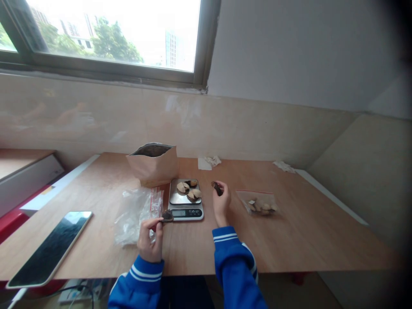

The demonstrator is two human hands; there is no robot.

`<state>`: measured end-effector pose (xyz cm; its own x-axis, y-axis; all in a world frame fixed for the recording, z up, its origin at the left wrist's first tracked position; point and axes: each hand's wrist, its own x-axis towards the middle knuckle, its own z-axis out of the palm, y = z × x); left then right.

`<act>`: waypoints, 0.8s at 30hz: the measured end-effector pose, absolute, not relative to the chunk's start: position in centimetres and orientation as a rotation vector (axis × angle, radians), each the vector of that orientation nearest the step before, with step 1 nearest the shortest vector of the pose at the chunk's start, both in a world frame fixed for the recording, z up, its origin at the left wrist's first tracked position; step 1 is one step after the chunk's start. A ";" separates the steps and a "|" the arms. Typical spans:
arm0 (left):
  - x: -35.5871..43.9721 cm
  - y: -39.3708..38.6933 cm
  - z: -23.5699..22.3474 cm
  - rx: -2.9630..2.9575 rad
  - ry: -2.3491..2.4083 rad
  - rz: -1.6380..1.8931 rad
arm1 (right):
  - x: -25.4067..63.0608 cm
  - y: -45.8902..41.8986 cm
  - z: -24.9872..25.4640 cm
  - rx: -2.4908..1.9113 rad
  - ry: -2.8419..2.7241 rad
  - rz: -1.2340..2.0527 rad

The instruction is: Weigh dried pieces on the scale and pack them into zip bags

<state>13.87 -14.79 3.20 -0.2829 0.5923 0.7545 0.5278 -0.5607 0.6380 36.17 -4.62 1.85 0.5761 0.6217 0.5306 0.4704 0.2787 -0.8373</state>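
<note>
My left hand (151, 239) pinches a dark brown dried mushroom (168, 216) between thumb and fingers, at the front left corner of a kitchen scale (188, 214). To the right of the scale, my right hand (221, 204) is raised above the table and grips another dark dried mushroom (217, 188). Several pale, rounded dried mushrooms (194, 195) with dark edges lie on the scale's metal plate. The scale's display is lit, but its digits are too small to read.
Behind the scale stands an open brown paper bag (157, 169). Clear plastic bags (131, 219) lie left, and a zip bag (261, 204) with pale pieces lies right. A phone (51, 249) with a cable overhangs the front left edge. Crumpled tissues (210, 162) are near the wall.
</note>
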 end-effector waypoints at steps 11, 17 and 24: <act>13.5 -14.7 3.0 1.870 1.458 2.035 | 29.7 -6.2 8.3 -1.118 -1.963 0.594; 13.2 -14.7 2.9 1.943 1.498 1.985 | 26.8 -5.1 6.4 -1.273 -2.135 0.237; 13.2 -14.5 2.6 1.916 1.472 2.029 | 26.2 -5.3 5.3 -1.328 -2.244 0.017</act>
<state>13.19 -14.54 2.59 -0.2623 0.5578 0.7875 0.5752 -0.5648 0.5917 26.18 -5.26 5.28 -0.3785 0.8188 0.4316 0.8120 0.5175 -0.2698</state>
